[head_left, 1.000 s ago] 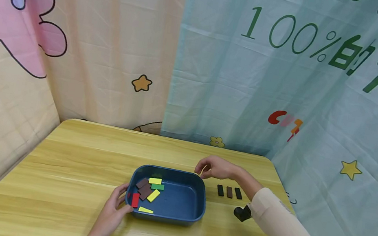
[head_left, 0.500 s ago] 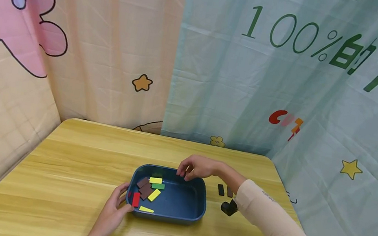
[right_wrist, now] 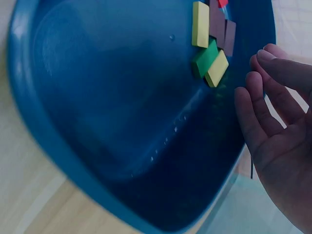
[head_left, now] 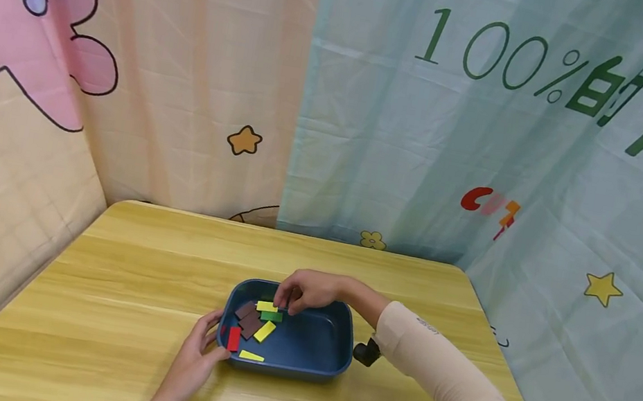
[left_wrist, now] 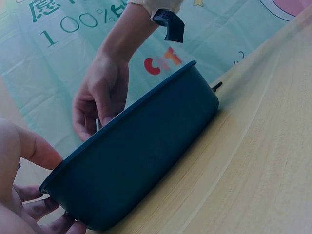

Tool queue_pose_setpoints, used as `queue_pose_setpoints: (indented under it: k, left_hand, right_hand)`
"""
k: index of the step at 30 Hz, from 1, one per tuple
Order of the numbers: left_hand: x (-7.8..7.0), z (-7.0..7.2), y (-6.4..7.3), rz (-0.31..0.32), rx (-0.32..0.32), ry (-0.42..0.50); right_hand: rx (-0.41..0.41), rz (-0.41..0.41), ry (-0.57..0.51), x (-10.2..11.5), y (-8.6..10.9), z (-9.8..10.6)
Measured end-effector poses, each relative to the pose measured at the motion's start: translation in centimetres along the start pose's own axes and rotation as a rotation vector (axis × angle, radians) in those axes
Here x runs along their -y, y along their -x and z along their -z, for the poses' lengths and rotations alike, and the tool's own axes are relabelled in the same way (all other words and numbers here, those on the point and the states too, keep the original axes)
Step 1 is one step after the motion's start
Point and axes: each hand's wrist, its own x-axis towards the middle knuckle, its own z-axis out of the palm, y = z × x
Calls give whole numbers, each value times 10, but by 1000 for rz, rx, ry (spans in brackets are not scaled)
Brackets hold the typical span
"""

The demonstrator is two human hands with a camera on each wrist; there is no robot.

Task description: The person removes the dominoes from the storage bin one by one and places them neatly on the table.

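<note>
A dark blue plastic bin point(head_left: 307, 372) stands on the table, with small flat blocks gathered at its left end. Among these are a red block point(head_left: 233, 339), a green block point(right_wrist: 204, 59), brown blocks point(head_left: 250, 324) and yellow blocks point(head_left: 265, 332). My left hand point(head_left: 194, 356) grips the bin's near left corner, thumb on the rim and fingers against the outside wall. Over the bin's far side hovers my right hand point(head_left: 310, 288), its fingers loosely bent with nothing between them, close to the far yellow and green blocks.
The wooden table point(head_left: 121, 309) extends on all sides of the bin. A dark block point(left_wrist: 217, 86) lies past the bin's right end. Printed curtains point(head_left: 364, 130) hang behind the table. A black camera point(head_left: 367, 353) sits at my right wrist.
My right hand has moved left from the bin's far right corner to above the blocks. Its sleeve now covers the dark blocks on the table. The left hand has stayed on the bin.
</note>
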Motion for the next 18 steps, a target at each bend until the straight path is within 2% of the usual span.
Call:
queue_pose_setpoints:
  k: [6, 18]
  left_hand:
    - [0, 2, 1, -18, -2, 9]
    - [2, -1, 1, -31, 4, 8]
  right_hand:
    - [20, 48, 4, -4, -20, -10]
    - [69, 58, 40, -8, -45, -26]
